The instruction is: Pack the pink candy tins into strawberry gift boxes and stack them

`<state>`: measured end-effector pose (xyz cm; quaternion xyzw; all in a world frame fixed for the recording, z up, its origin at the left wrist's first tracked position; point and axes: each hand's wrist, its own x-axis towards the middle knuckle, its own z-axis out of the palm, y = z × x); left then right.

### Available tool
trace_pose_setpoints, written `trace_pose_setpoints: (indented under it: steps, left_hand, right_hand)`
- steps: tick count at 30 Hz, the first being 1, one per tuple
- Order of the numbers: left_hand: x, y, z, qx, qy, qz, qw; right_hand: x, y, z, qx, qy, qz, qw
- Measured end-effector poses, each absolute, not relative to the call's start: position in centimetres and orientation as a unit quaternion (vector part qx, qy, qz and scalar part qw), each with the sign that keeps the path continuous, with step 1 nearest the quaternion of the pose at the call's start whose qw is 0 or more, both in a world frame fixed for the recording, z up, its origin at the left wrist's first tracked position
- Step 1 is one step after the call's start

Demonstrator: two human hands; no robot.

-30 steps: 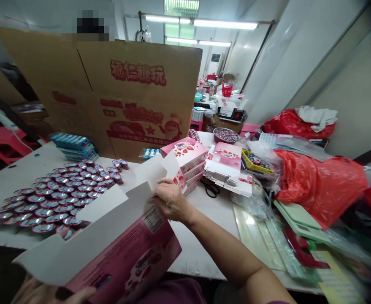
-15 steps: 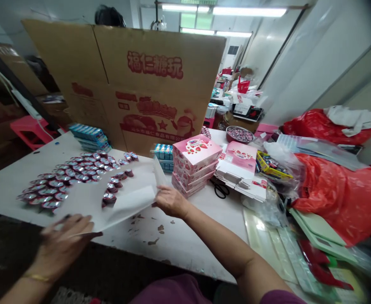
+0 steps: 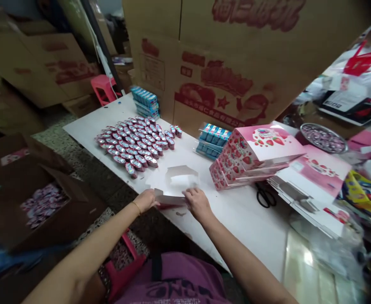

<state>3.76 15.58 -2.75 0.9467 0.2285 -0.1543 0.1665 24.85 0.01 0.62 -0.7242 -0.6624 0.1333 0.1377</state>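
A partly folded cardboard box (image 3: 183,172), white on the inside, sits at the table's near edge between my hands. My left hand (image 3: 146,200) is closed on its near left corner. At the near right corner, my right hand (image 3: 198,203) pinches the same raised wall. Left of the box, many small foil-lidded cups (image 3: 134,143) stand packed together in rows. A stack of pink strawberry-print boxes (image 3: 251,156) stands to the right, with flat unfolded pink cartons (image 3: 318,173) beyond it.
Black scissors (image 3: 265,197) lie beside the pink stack. Blue packs (image 3: 212,137) stand against a large brown carton (image 3: 236,63). A metal bowl of cups (image 3: 323,137) is at the back right. On the floor at left, an open carton (image 3: 46,207) holds more pieces.
The white sheet has gone from lying flat and bent to having raised walls like a box. Both hands have come closer together, and the view has turned left and down.
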Motion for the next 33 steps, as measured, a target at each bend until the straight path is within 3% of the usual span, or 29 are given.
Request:
trace_pose_setpoints:
  steps: [4,8,11,15,18,20,22,24,27,33]
  left_hand:
    - [4.4,14.5,-3.0,0.926,0.310,-0.137,0.163]
    - [6.5,12.8,-2.2,0.911,0.382,-0.086,0.131]
    - [8.0,11.2,-1.5,0.940,0.324,-0.075,0.068]
    - [9.5,9.2,-2.6,0.967,0.224,-0.103,0.066]
    - [10.2,9.2,-4.3,0.967,0.210,-0.118,0.076]
    - [10.5,9.8,-5.3,0.973,0.175,-0.118,0.093]
    - [10.6,10.4,-5.8,0.976,0.131,-0.126,0.116]
    - [10.7,10.8,-6.0,0.976,0.110,-0.136,0.129]
    - [11.0,10.8,-5.8,0.976,0.097,-0.146,0.127]
    - [10.9,10.3,-5.6,0.979,0.134,-0.115,0.107]
  right_hand:
    - [25.3,1.6,0.2,-0.777,-0.609,0.157,0.007]
    - [26.5,2.6,-0.7,-0.804,-0.567,0.177,-0.037]
    - [25.6,3.3,-1.4,-0.803,-0.565,0.181,-0.057]
    - [24.1,2.2,-1.8,-0.789,-0.597,0.142,0.028]
    - [25.4,0.0,-1.7,-0.755,-0.600,0.149,0.217]
    - [27.6,-1.1,-1.8,-0.765,-0.512,0.125,0.369]
    - [30.1,-1.0,-2.5,-0.780,-0.408,0.129,0.456]
    - [31.9,0.1,-3.9,-0.777,-0.385,0.223,0.446]
    - [32.1,2.2,-6.2,-0.757,-0.420,0.369,0.340]
    - [29.7,3.5,-7.7,-0.830,-0.348,0.326,0.291]
